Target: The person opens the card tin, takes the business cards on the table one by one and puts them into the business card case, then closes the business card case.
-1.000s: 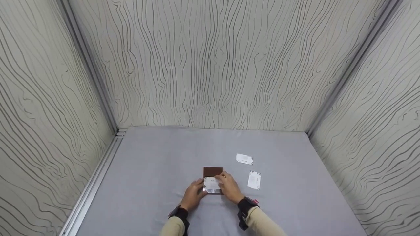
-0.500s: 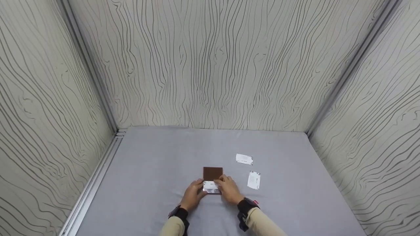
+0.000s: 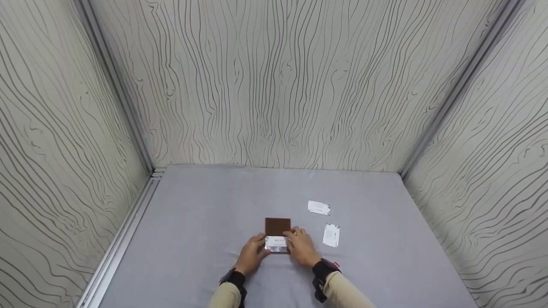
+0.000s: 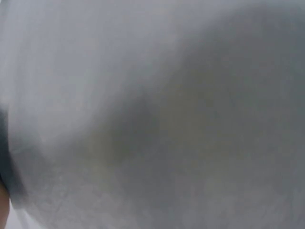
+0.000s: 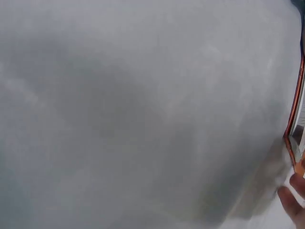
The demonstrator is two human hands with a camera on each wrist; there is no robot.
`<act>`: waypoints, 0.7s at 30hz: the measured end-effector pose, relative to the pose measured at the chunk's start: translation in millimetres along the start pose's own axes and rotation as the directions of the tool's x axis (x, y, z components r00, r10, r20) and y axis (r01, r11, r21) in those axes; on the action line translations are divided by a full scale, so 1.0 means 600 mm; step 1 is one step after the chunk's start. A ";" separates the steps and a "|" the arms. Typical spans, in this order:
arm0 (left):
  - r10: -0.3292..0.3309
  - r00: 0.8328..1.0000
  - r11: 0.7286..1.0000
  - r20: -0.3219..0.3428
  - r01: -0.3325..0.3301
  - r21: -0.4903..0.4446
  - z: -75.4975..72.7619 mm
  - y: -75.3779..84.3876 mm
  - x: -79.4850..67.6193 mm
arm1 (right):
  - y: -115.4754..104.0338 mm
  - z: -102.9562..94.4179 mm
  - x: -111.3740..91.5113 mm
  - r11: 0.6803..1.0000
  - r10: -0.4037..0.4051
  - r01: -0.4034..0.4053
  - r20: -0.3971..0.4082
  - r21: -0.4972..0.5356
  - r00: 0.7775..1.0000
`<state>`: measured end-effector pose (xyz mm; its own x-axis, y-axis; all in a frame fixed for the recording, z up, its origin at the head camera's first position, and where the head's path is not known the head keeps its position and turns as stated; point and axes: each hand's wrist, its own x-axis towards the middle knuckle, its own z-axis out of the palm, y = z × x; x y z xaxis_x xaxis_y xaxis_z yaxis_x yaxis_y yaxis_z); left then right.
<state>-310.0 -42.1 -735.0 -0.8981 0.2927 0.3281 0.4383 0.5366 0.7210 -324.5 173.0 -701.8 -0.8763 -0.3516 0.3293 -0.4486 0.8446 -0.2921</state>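
A brown card holder (image 3: 278, 226) lies unfolded flat on the table, with a white printed card (image 3: 275, 241) in its nearer half. A shiny silvery strip shows below the card. My left hand (image 3: 251, 255) grips the holder's left edge, thumb at the near corner. At its right edge my right hand (image 3: 301, 247) holds the nearer half, with a fingertip by the card's upper edge. The right wrist view catches only the holder's brown edge (image 5: 294, 105) and some fingertips (image 5: 287, 200). In the left wrist view there is mostly blurred grey cloth and a sliver of skin.
Two white cards lie to the right: a farther card (image 3: 319, 208) and a nearer card (image 3: 331, 235). Grey cloth covers the table (image 3: 205, 205). Patterned walls (image 3: 274, 85) enclose the back and sides, and a metal rail (image 3: 117, 248) runs along the left.
The white card has slid toward me into the nearer half, uncovering more brown above it. My right hand has shifted slightly right and down. The left hand stays in place.
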 end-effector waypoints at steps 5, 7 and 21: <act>0.031 0.999 0.999 -0.015 -0.030 0.029 -0.001 0.001 0.000 | 0.014 -0.001 -0.004 0.986 0.130 -0.149 -0.210 -0.077 0.969; 0.031 0.999 0.999 -0.016 -0.031 0.034 0.000 0.001 0.001 | 0.023 -0.004 -0.006 0.973 0.190 -0.218 -0.269 -0.078 0.944; 0.023 1.000 1.000 -0.007 -0.023 0.020 -0.001 0.000 0.000 | 0.102 -0.044 -0.045 0.791 0.582 -0.607 -0.207 -0.082 0.786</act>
<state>-309.9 -42.6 -734.6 -0.8881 0.2997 0.3484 0.4592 0.5457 0.7010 -323.4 244.7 -705.0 -0.9138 0.2990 0.2748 0.1916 0.9141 -0.3573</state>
